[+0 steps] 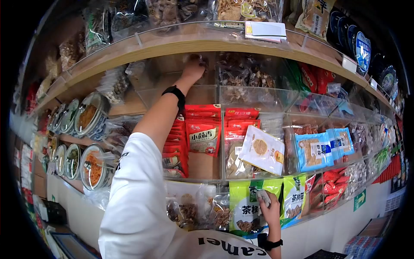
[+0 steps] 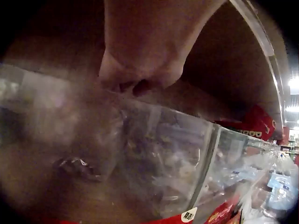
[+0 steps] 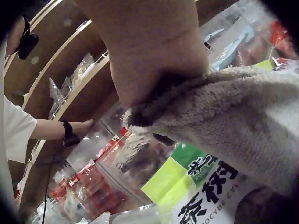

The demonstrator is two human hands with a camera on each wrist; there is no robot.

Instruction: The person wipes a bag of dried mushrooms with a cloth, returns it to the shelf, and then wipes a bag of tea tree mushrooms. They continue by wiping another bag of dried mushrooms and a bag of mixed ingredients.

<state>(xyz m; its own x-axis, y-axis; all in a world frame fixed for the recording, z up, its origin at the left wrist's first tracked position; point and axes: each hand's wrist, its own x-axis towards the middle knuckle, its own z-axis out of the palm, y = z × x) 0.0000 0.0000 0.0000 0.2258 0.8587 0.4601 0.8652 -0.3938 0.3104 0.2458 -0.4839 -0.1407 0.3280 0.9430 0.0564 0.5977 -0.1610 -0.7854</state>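
Observation:
My left hand [image 1: 192, 71] reaches into an upper shelf compartment behind a clear divider, under the wooden shelf edge. Seen from the left wrist, that hand [image 2: 140, 70] has its fingers bent out of sight at the divider's top; I cannot tell whether they hold anything. Lower down, my right hand [image 1: 271, 211] grips a grey cloth [image 1: 263, 197] in front of a green and white bag [image 1: 243, 209] of dried mushrooms. In the right wrist view the fuzzy cloth [image 3: 233, 116] hangs from the fingers, overlapping the bag.
Red spice packets [image 1: 202, 136] stand in the middle compartment, with a white packet [image 1: 261, 150] and blue packets [image 1: 315, 151] to the right. Lidded bowls [image 1: 92, 168] line the left side. Clear dividers [image 1: 254, 97] separate the compartments, and a wooden shelf [image 1: 181, 43] juts out above.

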